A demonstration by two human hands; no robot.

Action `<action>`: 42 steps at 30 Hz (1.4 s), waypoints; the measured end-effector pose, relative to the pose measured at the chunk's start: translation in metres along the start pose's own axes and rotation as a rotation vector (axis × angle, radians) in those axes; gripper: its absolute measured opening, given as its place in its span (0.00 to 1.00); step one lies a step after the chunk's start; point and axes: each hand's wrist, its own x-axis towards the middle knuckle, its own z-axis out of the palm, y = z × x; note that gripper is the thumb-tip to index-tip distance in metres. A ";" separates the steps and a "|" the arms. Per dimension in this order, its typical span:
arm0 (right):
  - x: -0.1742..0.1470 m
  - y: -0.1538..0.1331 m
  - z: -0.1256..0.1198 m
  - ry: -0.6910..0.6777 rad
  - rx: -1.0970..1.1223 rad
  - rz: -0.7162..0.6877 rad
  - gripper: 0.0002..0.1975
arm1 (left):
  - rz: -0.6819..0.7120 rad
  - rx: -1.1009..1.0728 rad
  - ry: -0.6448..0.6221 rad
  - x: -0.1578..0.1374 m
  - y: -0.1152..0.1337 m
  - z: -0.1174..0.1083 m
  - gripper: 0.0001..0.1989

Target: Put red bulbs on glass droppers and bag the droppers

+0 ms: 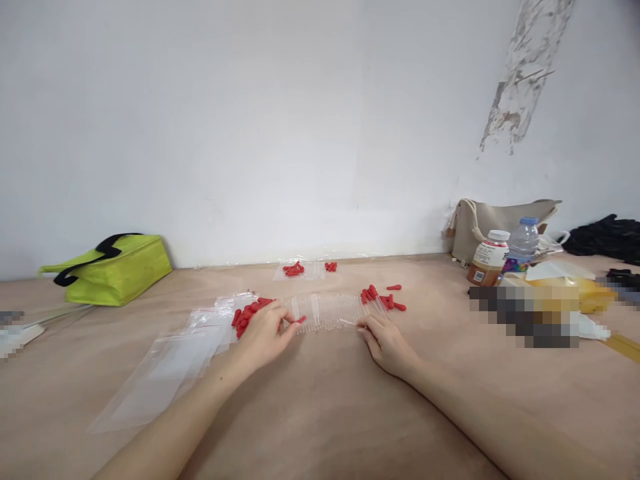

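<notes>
My left hand [267, 332] pinches a small red rubber bulb [301, 320] between thumb and fingertips. In my right hand [389, 341] is a thin clear dropper tube [346, 323], its free end pointing left toward the bulb; the two are apart. Between and just beyond my hands, many clear dropper tubes [327, 308] lie side by side on the table. A heap of red bulbs [244, 319] sits beside my left hand, partly covered by it. Behind my right hand are droppers with red bulbs [370, 293], and a single red bulb [394, 287] lies farther back.
Overlapping clear zip bags [167, 373] spread over the brown tabletop [320, 413] at left. Near the wall lies a bag with tubes and red bulbs [293, 269]. A lime-green bag [125, 270] stands far left; a white-capped bottle [491, 259], water bottle [523, 247] and beige handbag [500, 217] stand right.
</notes>
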 end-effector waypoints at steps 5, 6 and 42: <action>-0.002 0.000 -0.001 -0.006 -0.009 -0.029 0.10 | 0.081 -0.170 -0.106 -0.016 0.012 0.036 0.06; -0.002 0.000 -0.001 -0.010 -0.028 -0.045 0.12 | 0.069 -0.181 -0.097 -0.019 0.013 0.041 0.06; 0.004 -0.023 0.003 -0.085 -0.027 -0.262 0.10 | 0.158 -0.456 -0.127 -0.021 0.025 0.041 0.10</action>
